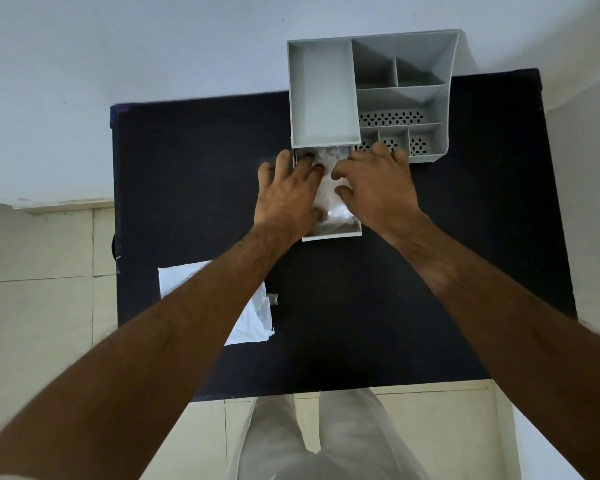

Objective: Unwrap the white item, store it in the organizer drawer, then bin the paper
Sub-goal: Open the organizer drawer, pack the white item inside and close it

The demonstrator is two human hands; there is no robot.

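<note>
Pale floor tiles and a plain white wall surround a dark worktop [194, 188] seen from above. At its far edge stands a grey organizer [371, 95], open-topped and divided into several compartments, some with perforated floors. Its drawer [340, 233] is pulled out toward the person from beneath the large left compartment. Both hands are over the open drawer. The left hand [288, 192] lies palm down with fingers spread, fingertips at the far left corner of the drawer and thumb toward its near end. The right hand [378, 183] is likewise flat and spread, thumb and forefinger curled toward the drawer's middle; neither hand is closed around anything. Between them, inside the drawer, lies the white item [331, 199], pale and partly glossy, mostly covered by the hands, so its shape cannot be told. On the near left of the worktop lies the white paper [253, 317], crumpled, partly hidden under the left forearm and well apart from the drawer.
</note>
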